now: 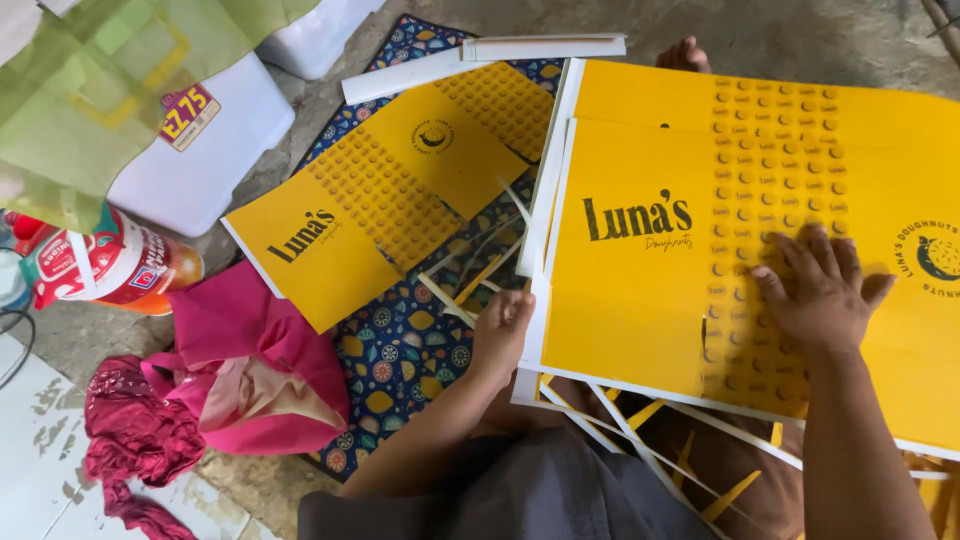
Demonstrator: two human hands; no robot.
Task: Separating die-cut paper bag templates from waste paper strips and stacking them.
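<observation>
1. A patterned mat [400, 350] lies on the floor; left of it sit pink cloth [250, 360] and a white box [215, 150].
2. A smaller yellow sheet [380, 200] lies on the mat, with white paper strips [470, 285] beside it.
3. The yellow card stack [650, 290] lies right of the mat.
4. The left hand [500, 335] pinches the stack's left edge, fingers curled.
5. The right hand [820, 290] presses flat on the stack, fingers spread.

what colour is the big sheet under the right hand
Yellow with black print and rows of small dots, white-edged; the sheet under the right hand shows in the head view.
</observation>
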